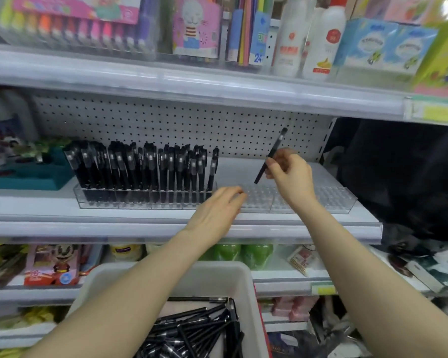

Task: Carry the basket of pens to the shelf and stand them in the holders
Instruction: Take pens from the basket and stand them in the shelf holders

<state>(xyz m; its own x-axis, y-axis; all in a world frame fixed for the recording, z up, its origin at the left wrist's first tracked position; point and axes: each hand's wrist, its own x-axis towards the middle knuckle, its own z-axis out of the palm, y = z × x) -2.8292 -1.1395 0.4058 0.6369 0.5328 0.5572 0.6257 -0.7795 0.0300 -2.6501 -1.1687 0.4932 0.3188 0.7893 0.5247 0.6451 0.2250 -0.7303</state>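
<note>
Pinching a single black pen (270,156) between thumb and fingertips, your right hand (290,174) is tilting it tip-down over the unfilled cells of the clear holders (334,200), likely lining it up for the next free slot. Your left hand (217,210) is holding nothing; its loosely extended fingers are resting against the holders' front, apparently steadying them so they do not slide on the shelf (166,228). Further left, the holders are carrying rows of upright black pens (140,166), packed from the far end toward the middle, while the cells to the right are standing vacant. Below, the white basket (166,275) is sitting just under your forearms, within easy reach, and is holding a loose heap of pens (192,329) waiting to be shelved.
</note>
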